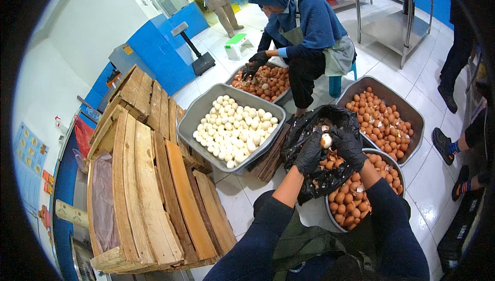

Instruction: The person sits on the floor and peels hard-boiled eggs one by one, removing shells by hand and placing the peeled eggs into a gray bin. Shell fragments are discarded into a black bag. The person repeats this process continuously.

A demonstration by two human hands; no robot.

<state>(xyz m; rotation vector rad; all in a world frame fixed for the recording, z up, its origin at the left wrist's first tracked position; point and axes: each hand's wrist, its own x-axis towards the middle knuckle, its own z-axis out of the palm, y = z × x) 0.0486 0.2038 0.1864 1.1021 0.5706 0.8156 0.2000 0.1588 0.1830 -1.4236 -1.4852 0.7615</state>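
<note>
Black-gloved left hand [309, 153] and right hand [349, 149] grip a part-peeled egg [326, 140] directly between them, above an open black bag [337, 115].

The black bag [337, 113] bunches around both hands, left hand [309, 156] and right hand [349, 149], its rim standing in the way at the far side; above, the way out is open. Leftward, wood [270, 159] and the wall of the white-egg tub [198, 110] must be cleared, then crates [149, 178] block. Floor [233, 194] shows between crates and left arm. Rightward, the round tub [394, 161] and big tub [394, 100] crowd the bag; the right forearm crosses the former. Beyond the bag, a co-worker's leg [303, 82] obstructs.
</note>
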